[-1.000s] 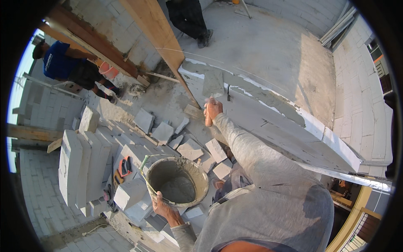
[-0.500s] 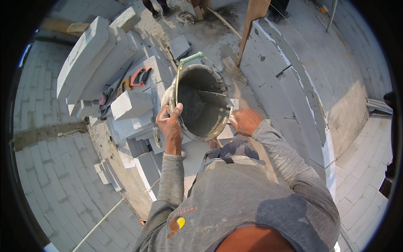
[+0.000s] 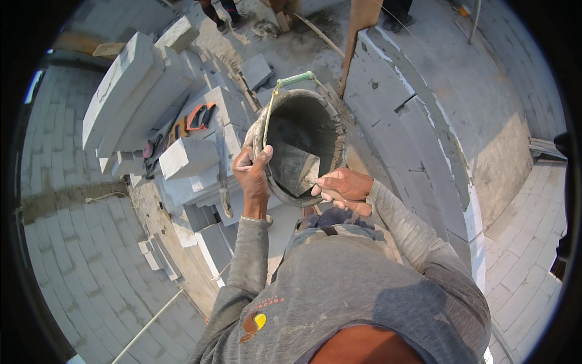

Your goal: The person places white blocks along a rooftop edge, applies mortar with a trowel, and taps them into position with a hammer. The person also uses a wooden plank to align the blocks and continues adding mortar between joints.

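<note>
My left hand (image 3: 251, 176) grips the near-left rim of a mortar-crusted bucket (image 3: 334, 130), its thumb over the edge. The bucket is tilted with its mouth toward me, and its green-sleeved wire handle (image 3: 296, 79) stands up at the far side. Grey mortar smears line the inside walls; how much lies at the bottom is shaded. In my right hand (image 3: 344, 185) is the handle of a trowel, fingers wrapped round it at the bucket's right rim. The flat trowel blade (image 3: 297, 168) reaches inside the bucket, across the near part of the mouth.
Light grey blocks (image 3: 121, 91) are stacked at the left, with an orange-and-black-handled tool (image 3: 200, 116) on them. A block wall (image 3: 388, 130) with mortar along its top curves by on the right. A wooden board (image 3: 357, 42) stands beyond it. Another person's legs (image 3: 221, 13) show at the top.
The trowel blade has turned and come up toward the near rim, showing its flat face. My right hand has moved slightly left and down; the bucket has shifted a little right.
</note>
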